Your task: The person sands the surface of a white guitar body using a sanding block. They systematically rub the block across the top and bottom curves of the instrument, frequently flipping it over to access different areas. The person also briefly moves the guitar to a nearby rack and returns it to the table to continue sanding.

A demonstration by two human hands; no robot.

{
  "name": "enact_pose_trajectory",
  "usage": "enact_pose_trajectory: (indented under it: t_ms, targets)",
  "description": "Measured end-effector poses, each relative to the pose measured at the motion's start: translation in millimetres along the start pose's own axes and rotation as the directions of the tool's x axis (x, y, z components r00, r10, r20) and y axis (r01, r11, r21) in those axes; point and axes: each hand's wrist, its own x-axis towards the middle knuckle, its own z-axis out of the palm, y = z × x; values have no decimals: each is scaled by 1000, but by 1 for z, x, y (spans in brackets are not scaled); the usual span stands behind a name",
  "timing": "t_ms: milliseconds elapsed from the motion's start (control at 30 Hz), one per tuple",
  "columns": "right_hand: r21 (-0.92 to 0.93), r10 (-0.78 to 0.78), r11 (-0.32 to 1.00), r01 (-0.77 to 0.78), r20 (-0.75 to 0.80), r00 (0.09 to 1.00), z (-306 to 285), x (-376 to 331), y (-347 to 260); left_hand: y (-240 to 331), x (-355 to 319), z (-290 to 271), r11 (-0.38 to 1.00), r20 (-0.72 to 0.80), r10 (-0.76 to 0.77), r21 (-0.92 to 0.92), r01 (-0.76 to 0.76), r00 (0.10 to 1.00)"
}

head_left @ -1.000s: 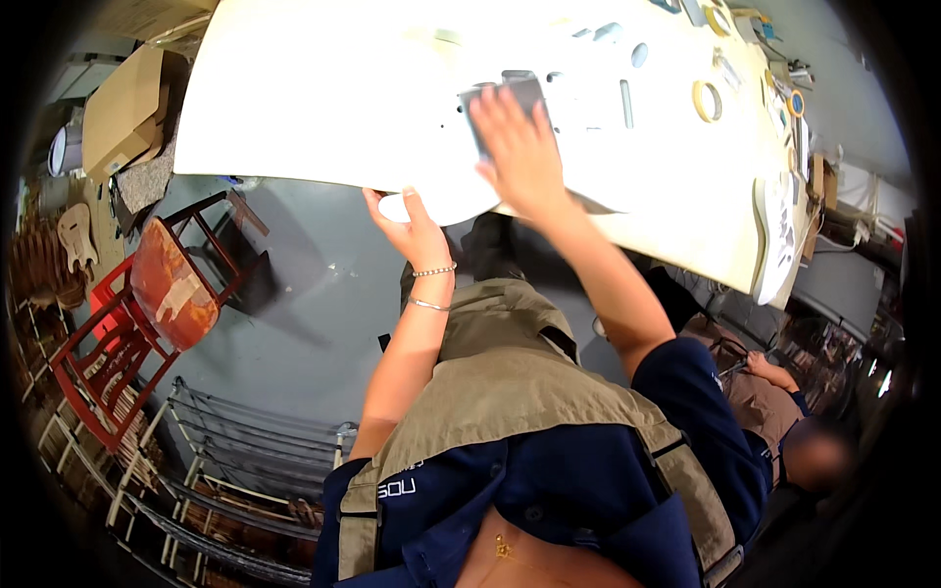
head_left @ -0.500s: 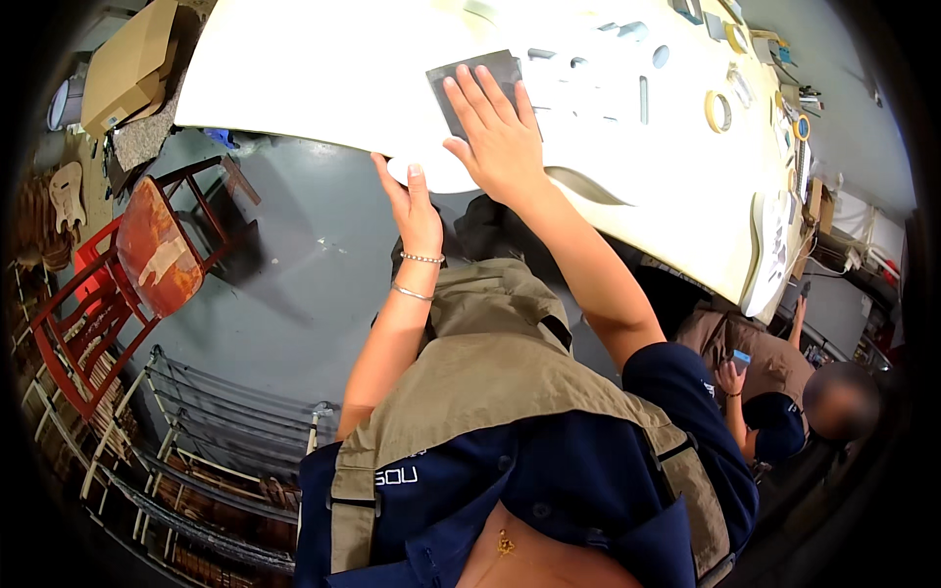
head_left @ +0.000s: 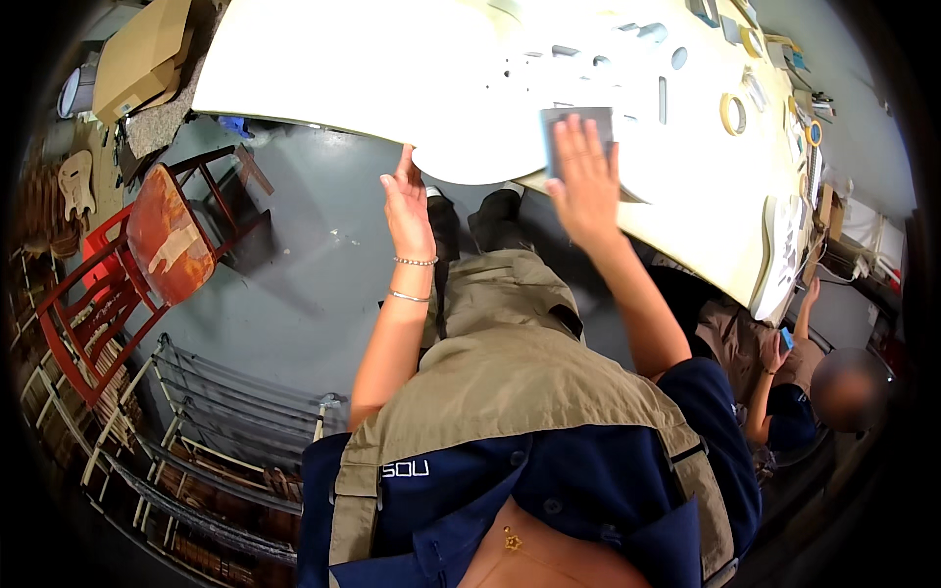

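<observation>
A white electric guitar body (head_left: 480, 162), washed out by glare, lies on the pale worktable (head_left: 294, 73), its rounded end jutting over the near edge. Pressed onto its right side is a dark grey sheet of sandpaper (head_left: 604, 127). My right hand (head_left: 586, 196) lies over the sheet with fingers straight and close together; the sheet seems tucked by the little finger. At the body's left rim, my left hand (head_left: 408, 211) is open, fingers stretched upward, fingertips against or just beside the edge. Several cut-outs show in the body's face beyond my right hand.
Rolls of tape (head_left: 732, 113) lie toward the table's right side, with another white guitar body (head_left: 777, 255) on its edge there. A co-worker's hand holds a blue block (head_left: 787, 340). At left stand a red chair (head_left: 172, 230), a metal rack (head_left: 225, 392) and a cardboard box (head_left: 142, 54).
My right hand has slid the sandpaper rightward and toward me across the guitar body. My left hand has shifted only slightly, its thumb now off the rim.
</observation>
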Motion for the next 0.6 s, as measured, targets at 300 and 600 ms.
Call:
enact_pose_trajectory:
  t_ms: [300,600]
  targets:
    - [33,-145,989,145,-16,989,-7,16,-39,6,3,-5,992,53,-68,-101,73,996]
    - [203,-101,975,91,41,994,-4,7,2,-8,4,23,994,-140,8,-102,-23,990]
